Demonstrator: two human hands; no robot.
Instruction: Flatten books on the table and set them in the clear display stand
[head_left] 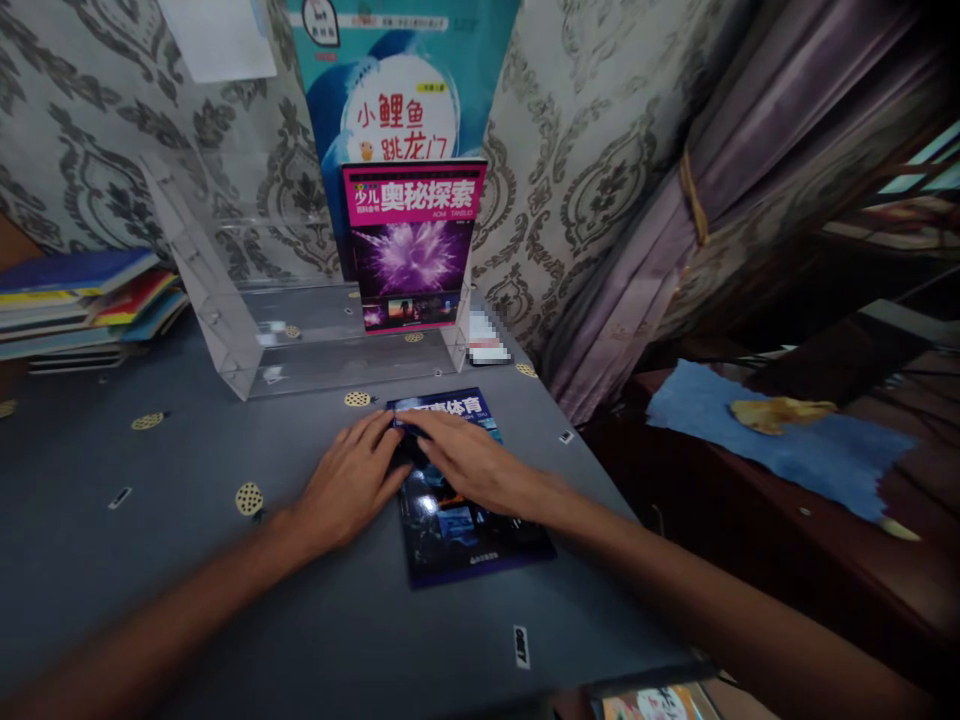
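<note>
A dark blue book point(480, 540) lies face up on the grey patterned table point(315, 610), white Chinese characters across its top. My left hand point(358, 470) rests at its upper left edge, fingers stretched forward and thumb reaching onto the cover. Across the upper part of the book lies my right hand point(472, 460), its fingers extended toward the left edge and touching near my left fingertips. Both hands look open, and they hide part of the title and picture. Behind them, a magenta and purple book point(412, 255) stands upright in a clear acrylic stand point(337, 365).
A tall teal book point(405, 60) stands behind the magenta one, against the patterned wall. Stacked books point(90, 300) sit at the left. Right of the table hangs a purple curtain point(637, 250), with a blue cloth point(697, 410) below. Another book point(652, 703) shows under the front edge.
</note>
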